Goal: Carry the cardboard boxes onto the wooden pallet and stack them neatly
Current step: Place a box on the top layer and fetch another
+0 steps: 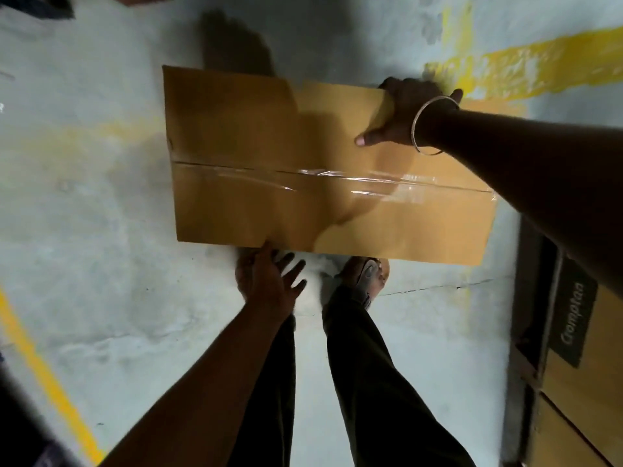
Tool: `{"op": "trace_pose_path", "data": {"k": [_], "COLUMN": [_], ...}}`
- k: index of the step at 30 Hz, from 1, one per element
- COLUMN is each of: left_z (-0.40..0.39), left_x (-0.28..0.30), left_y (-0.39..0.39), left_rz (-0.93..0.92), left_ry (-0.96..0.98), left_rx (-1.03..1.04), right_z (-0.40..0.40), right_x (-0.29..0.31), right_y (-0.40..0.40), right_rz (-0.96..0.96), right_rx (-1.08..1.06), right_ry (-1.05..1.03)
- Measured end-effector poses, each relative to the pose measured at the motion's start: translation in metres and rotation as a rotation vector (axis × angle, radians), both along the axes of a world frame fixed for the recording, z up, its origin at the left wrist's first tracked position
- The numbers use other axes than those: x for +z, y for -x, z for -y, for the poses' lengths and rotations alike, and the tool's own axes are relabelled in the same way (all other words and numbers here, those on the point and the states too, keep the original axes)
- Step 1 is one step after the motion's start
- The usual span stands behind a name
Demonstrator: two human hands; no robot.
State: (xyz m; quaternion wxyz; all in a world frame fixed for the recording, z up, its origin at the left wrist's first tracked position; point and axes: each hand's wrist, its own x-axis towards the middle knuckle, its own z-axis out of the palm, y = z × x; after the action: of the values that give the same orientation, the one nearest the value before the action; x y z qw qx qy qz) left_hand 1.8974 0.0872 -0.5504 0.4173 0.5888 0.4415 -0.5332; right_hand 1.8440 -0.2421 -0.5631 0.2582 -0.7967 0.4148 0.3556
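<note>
Box: plain brown rectangular cardboard box (303, 163), flaps closed
Seal: clear tape along the centre seam
Pose: top face up, long axis left-right
Location: above grey concrete floor

The pale grey concrete floor (101, 230) carries worn yellow painted stripes: one broad band (539, 59) beyond the far right corner of the taped brown cardboard box (303, 170), and one narrow line (43, 372) near its left, towards the viewer. Whether the box rests on the floor cannot be told. A brown sandalled foot (365, 278) stands just at its near edge. Printed cardboard cartons (580, 382) sit to its right.
</note>
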Motion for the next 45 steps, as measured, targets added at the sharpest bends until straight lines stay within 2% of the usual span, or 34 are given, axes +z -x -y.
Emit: {"op": "trace_pose_path", "data": {"k": [4, 9, 11, 14, 18, 23, 27, 30, 37, 45], "left_z": [0.033, 0.023, 0.016, 0.01, 0.009, 0.023, 0.034, 0.042, 0.08, 0.192], "left_x": [0.006, 0.048, 0.085, 0.155, 0.275, 0.415, 0.507, 0.562, 0.639, 0.683], "left_y": [0.004, 0.0, -0.013, -0.033, -0.062, -0.105, -0.125, -0.133, -0.134, -0.071], "left_rz": [0.04, 0.084, 0.106, 0.22, 0.286, 0.471, 0.602, 0.67, 0.755, 0.839], "left_ry": [0.042, 0.017, 0.022, 0.054, 0.173, 0.345, 0.496, 0.605, 0.736, 0.827], "left_rx": [0.165, 0.222, 0.189, 0.086, -0.123, -0.411, -0.494, -0.551, -0.736, -0.886], "right_z": [-0.002, -0.02, -0.034, -0.054, -0.075, -0.098, -0.121, -0.132, -0.149, -0.084], "right_x": [-0.002, 0.034, 0.067, 0.13, 0.252, 0.414, 0.524, 0.576, 0.648, 0.669], "right_y": [0.001, 0.016, 0.03, 0.046, 0.053, 0.051, 0.055, 0.066, 0.094, 0.148], "right_rz": [-0.006, 0.088, 0.145, 0.287, 0.406, 0.541, 0.726, 0.808, 1.192, 1.408], "right_rx": [-0.023, -0.091, -0.19, -0.441, -0.688, -0.835, -0.931, -0.914, -1.117, -1.201], "right_ry": [0.072, -0.074, -0.155, -0.204, -0.2, -0.152, 0.003, 0.131, -0.006, 0.098]}}
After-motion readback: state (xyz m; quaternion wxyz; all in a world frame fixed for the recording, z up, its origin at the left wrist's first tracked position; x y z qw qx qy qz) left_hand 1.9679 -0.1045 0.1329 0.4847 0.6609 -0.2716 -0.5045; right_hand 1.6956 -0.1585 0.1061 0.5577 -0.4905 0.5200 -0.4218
